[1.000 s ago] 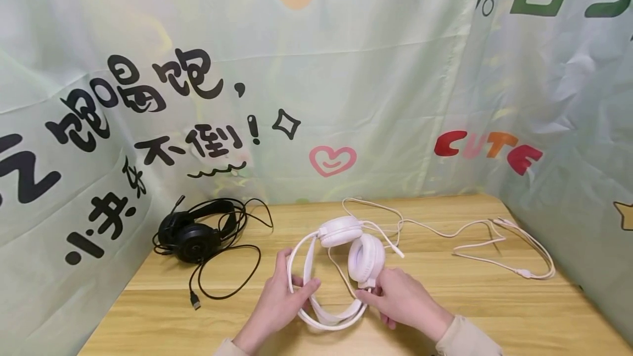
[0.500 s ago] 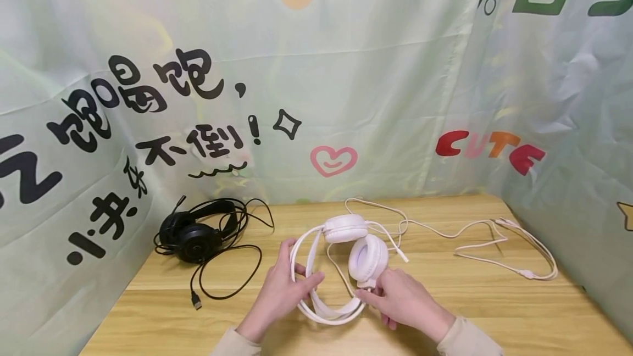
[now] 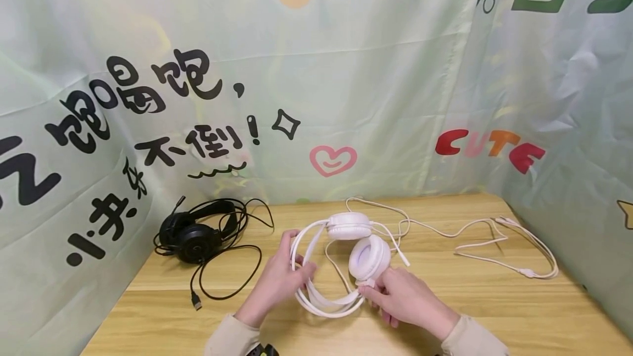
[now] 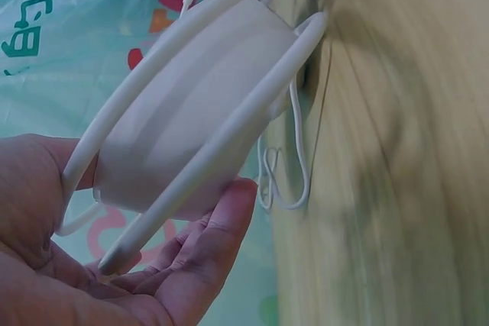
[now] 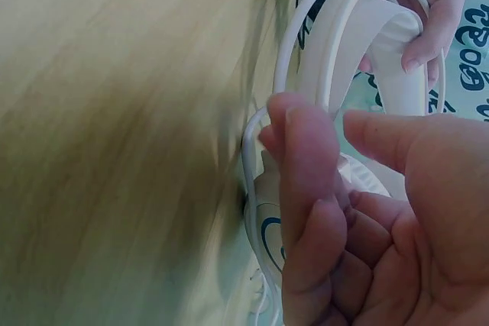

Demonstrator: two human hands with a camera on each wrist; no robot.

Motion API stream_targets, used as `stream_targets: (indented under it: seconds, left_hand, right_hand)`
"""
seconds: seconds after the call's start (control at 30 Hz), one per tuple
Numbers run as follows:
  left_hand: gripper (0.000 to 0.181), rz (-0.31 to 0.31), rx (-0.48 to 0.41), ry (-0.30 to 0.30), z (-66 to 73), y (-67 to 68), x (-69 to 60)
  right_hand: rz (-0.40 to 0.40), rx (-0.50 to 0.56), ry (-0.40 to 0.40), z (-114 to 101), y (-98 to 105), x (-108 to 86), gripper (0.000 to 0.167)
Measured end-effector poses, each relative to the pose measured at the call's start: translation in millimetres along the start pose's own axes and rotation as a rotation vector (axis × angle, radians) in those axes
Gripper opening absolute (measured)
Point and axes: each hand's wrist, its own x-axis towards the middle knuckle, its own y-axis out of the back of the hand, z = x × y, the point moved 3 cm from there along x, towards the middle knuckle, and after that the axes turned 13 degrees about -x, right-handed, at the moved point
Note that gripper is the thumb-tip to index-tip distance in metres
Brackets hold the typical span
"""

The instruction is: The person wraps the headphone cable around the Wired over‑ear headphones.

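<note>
A white headset (image 3: 349, 226) with two padded ear cups and a thin microphone boom is held up over the wooden table. My left hand (image 3: 278, 285) grips the left side of its headband, thumb on the inside. In the left wrist view, the twin outer tubes and wide inner strap (image 4: 191, 112) of the headband pass between thumb and fingers. On the other side my right hand (image 3: 412, 296) pinches the headband end just below the nearer ear cup (image 3: 370, 258). The right wrist view shows the fingers (image 5: 309, 181) curled there, partly hiding that cup.
A black headset (image 3: 198, 240) with a coiled cable and USB plug (image 3: 196, 301) lies at the left of the table (image 3: 163, 328). The white cable (image 3: 440, 233) trails along the back to a loop at the right. Printed cloth walls (image 3: 386, 98) enclose the table behind and on both sides.
The white headset has shifted slightly up and right in view, its headband tilting a little. My left hand has risen with it. The right hand keeps its grip, nearly in place.
</note>
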Motion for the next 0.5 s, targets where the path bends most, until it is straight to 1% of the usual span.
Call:
stream_targets:
  seconds: [0.13,0.27,0.33,0.4,0.5]
  left_hand:
    - [0.076,-0.002,0.003,0.013,1.0,1.4,2.7]
    - [0.075,-0.001,-0.012,0.036,1.3,2.8,5.6]
    - [0.074,-0.002,-0.012,0.039,2.1,3.6,6.6]
    - [0.073,0.001,0.0,0.04,3.1,4.4,7.5]
    - [0.071,0.006,0.018,0.043,4.4,5.6,8.8]
  right_hand:
    - [0.022,-0.036,0.006,-1.5,3.5,1.2,0.041]
    - [0.078,-0.101,0.033,-3.7,8.0,2.3,0.03]
    - [0.116,-0.147,0.069,-5.2,10.6,2.7,0.024]
    - [0.154,-0.198,0.118,-7.5,12.5,3.2,0.021]
    - [0.201,-0.288,0.202,-11.0,13.3,4.2,0.029]
